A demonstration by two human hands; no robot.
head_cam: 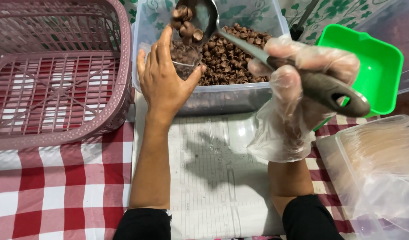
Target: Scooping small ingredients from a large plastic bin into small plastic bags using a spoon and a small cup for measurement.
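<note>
The left hand [162, 80] grips one small clear cup [185, 60] over one tub [222, 100] of brown rings [229, 62]; the gloved right hand [302, 80] holds one spoon [257, 49], four rings in its bowl above the cup; one pink basket [57, 71] sits on the desk [53, 186]

Basket [57, 80] left, green tray [369, 66] right.

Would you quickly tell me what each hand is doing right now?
Left hand: closed around a small clear bag over the tub.
Right hand, gloved: closed on the ladle, tipping brown round snacks into the bag.
</note>
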